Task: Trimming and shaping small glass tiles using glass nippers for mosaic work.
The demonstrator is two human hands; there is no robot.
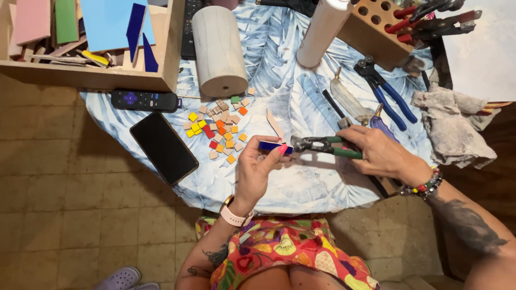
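My left hand point(257, 166) pinches a small dark blue strip of tile point(272, 145) above the front of the table. My right hand point(377, 153) grips green-handled nippers point(322, 145), whose dark jaws close on the right end of that blue strip. A scatter of small square tile pieces point(220, 124) in yellow, orange, red, green and tan lies just left of my left hand. A thin tan offcut point(274, 124) rests on the cloth behind the strip.
A leaf-print cloth point(279, 80) covers the round table. On it lie a black phone point(164, 147), a remote point(145, 100), a wooden cylinder point(218, 51), a white tube point(322, 32), blue-handled pliers point(387, 94), a grey rag point(454, 126), a wooden tool block point(376, 27) and a tray of coloured sheets point(97, 43).
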